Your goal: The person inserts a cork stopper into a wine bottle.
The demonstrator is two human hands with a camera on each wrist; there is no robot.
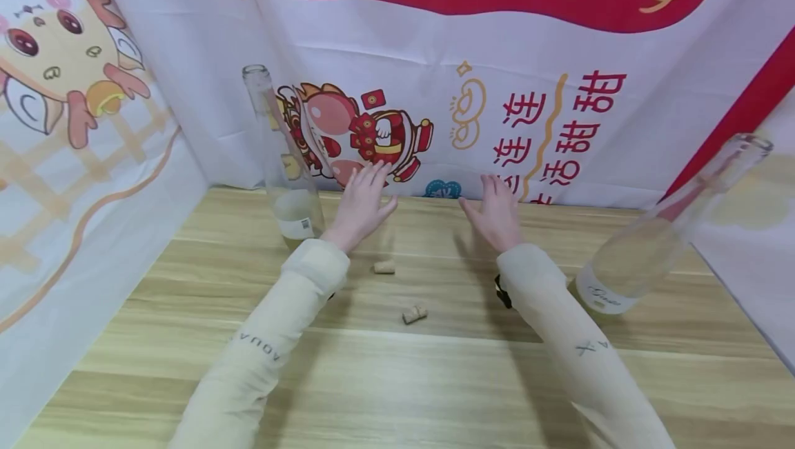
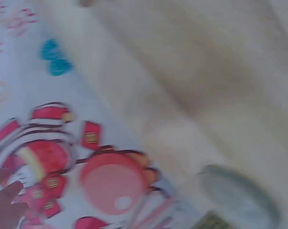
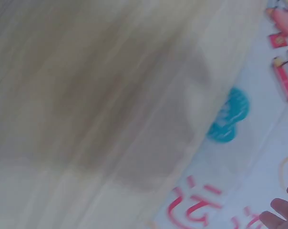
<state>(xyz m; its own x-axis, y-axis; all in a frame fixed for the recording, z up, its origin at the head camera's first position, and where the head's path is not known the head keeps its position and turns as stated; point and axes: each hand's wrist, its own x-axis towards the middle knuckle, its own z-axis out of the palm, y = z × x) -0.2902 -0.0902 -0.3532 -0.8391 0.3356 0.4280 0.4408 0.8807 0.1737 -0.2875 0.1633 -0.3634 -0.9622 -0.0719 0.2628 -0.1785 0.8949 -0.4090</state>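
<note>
My left hand (image 1: 362, 209) is held over the back of the table with its fingers extended and nothing in its grasp. Just left of it stands a clear glass bottle (image 1: 292, 194) with a white label. My right hand (image 1: 495, 214) reaches forward likewise, fingers straight and thumb apart, holding nothing. A second clear bottle (image 1: 646, 256) stands to the right of the right forearm. Between the forearms lie two corks, one cork (image 1: 384, 267) farther back and another cork (image 1: 415, 314) nearer. Fingertips of each hand show at the edges of the wrist views.
The wooden table (image 1: 397, 387) ends at the back against a white printed cloth (image 1: 397, 42) with cartoon figures and red lettering. Another printed cloth (image 1: 93, 180) hangs along the left side, and a pale panel borders the right.
</note>
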